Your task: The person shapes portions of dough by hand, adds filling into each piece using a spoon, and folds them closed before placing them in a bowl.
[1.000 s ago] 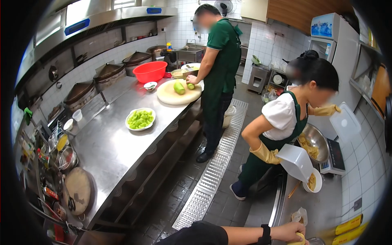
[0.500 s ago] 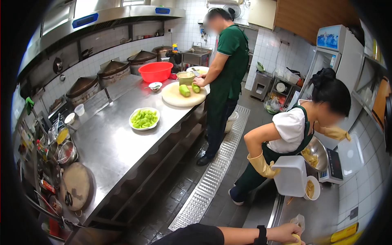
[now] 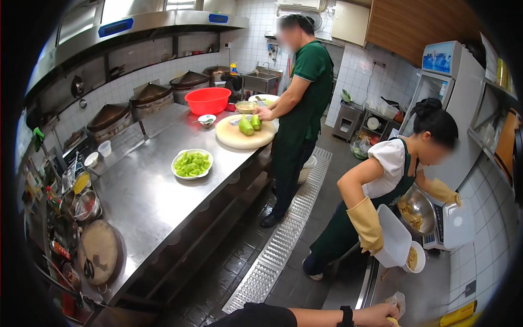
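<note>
My left hand (image 3: 379, 314) is at the bottom edge, at the end of a dark-sleeved arm with a black wristband (image 3: 346, 316). Its fingers are curled around something, with only a small yellowish part showing at the frame's edge. Just behind the fingers, a crumpled translucent plastic bag or container (image 3: 399, 301) lies on the steel counter (image 3: 422, 283). A yellow object with dark markings (image 3: 458, 314) is further right, cut off by the lens edge. My right hand is out of view.
A gloved co-worker (image 3: 384, 180) tilts a white tub (image 3: 393, 240) beside a steel bowl (image 3: 426, 218), scale and white bowl (image 3: 415, 259). Another person (image 3: 302, 109) works at a round cutting board (image 3: 239, 139) with green gourds. A plate of green pieces (image 3: 192, 164) sits on the long steel table (image 3: 147, 180).
My left hand has shifted slightly left and down. The gloved co-worker has tilted the white tub and leaned in. The other person's hands have moved behind the gourds.
</note>
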Available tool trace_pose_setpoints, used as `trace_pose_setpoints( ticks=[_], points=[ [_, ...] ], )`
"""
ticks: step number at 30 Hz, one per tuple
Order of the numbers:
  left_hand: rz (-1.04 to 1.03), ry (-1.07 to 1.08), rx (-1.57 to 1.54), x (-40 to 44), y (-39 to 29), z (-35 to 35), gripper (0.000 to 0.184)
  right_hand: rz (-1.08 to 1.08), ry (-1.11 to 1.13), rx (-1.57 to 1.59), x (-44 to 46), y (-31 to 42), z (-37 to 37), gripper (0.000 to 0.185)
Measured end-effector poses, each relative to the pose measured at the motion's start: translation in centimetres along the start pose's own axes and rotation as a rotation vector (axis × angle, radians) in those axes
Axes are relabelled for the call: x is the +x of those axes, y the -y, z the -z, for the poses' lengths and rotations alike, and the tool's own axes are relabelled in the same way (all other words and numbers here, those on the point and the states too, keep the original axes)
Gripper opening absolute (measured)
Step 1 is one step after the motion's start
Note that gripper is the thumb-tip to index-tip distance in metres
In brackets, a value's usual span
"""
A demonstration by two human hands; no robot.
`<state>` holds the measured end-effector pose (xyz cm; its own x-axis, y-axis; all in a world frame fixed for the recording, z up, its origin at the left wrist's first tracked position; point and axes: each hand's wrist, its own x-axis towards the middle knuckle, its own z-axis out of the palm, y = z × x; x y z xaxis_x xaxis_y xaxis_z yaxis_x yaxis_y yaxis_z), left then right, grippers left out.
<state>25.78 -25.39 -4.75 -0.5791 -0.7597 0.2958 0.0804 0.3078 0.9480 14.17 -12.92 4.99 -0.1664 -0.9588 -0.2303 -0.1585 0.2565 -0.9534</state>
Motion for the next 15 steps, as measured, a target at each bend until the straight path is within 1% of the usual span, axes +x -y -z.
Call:
trace_pose_setpoints(
  ticks=[1, 4, 7, 10, 13, 15],
  points=[
    [0.005, 0.006, -0.014, 0.0, 0.0, 0.0, 0.028, 0.001, -0.013, -0.001, 0.0, -0.2, 0.0, 0.042],
    [0.034, 0.018, -0.022, -0.3, -0.5, 0.1, 0.027, 0.008, 0.082, 0.029, 0.2, -0.4, 0.3, 0.041],
    [0.022, 0.026, -0.028, -0.3, -0.2, 0.2, 0.027, 0.003, 0.045, 0.045, -0.3, 0.0, -0.3, 0.040],
    [-0.012, 0.022, -0.017, -0.2, 0.4, 0.1, 0.027, 0.007, 0.105, 0.085, -0.2, 0.2, -0.4, 0.040],
    [-0.032, 0.001, 0.001, -0.1, 0.9, -0.3, 0.027, 0.002, 0.053, 0.048, -0.5, 0.4, -0.6, 0.040],
    [-0.008, 0.001, 0.000, -0.3, 0.5, -0.1, 0.027, 0.014, 0.087, 0.037, -0.2, 0.2, -0.4, 0.040]
  ],
)
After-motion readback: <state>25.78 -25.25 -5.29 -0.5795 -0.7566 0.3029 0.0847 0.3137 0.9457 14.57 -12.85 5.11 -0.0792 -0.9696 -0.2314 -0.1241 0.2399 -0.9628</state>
